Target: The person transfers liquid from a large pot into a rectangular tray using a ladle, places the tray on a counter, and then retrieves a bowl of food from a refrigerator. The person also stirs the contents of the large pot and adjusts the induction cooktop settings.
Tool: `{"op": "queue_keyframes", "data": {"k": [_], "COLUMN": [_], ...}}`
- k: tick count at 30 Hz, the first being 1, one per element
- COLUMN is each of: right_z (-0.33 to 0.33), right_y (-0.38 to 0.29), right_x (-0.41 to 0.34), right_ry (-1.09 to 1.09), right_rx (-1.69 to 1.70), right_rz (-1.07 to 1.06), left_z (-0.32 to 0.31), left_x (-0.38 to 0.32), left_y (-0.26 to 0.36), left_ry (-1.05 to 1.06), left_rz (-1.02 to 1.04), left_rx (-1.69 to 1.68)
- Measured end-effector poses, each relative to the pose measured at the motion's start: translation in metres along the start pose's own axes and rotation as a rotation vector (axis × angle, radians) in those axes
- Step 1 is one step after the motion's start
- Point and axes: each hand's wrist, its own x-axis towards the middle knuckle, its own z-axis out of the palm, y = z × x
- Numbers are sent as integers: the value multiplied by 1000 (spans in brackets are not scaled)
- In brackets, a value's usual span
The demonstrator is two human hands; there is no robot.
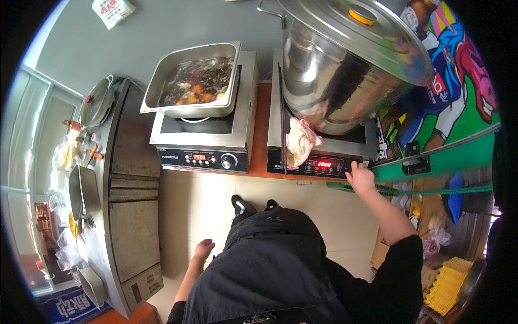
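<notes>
My right hand (361, 178) is at the right end of the right induction cooker's control panel (297, 162), thumb and fingers around its knob, which they mostly hide. Red digits glow on that panel's display (324, 164). A large lidded stainless steel stockpot (336, 77) stands on this cooker. A pink-edged cloth (301, 143) and a pair of long dark chopsticks (282, 121) lie at its front left. My left hand (204, 248) hangs low beside my black apron (271, 259), touching no object; its fingers are partly hidden.
To the left, a second induction cooker (204, 139) carries a rectangular steel pan (190, 109) of dark broth with eggs. A steel counter (99, 214) along the left holds a lidded pot (97, 103) and metal containers. At right are a green mesh basket (360, 188) and yellow noodle blocks (447, 283).
</notes>
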Motion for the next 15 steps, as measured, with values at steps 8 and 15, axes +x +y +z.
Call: {"op": "queue_keyframes", "data": {"k": [8, 15], "right_z": [-76, -132], "right_y": [-87, -176], "right_x": [-2, 43], "right_ry": [311, 167], "right_rx": [600, 1164], "right_rz": [47, -197], "left_z": [3, -57], "left_x": [28, 50], "left_y": [-27, 33], "left_ry": [50, 131], "left_rz": [64, 111], "left_rx": [140, 78]}}
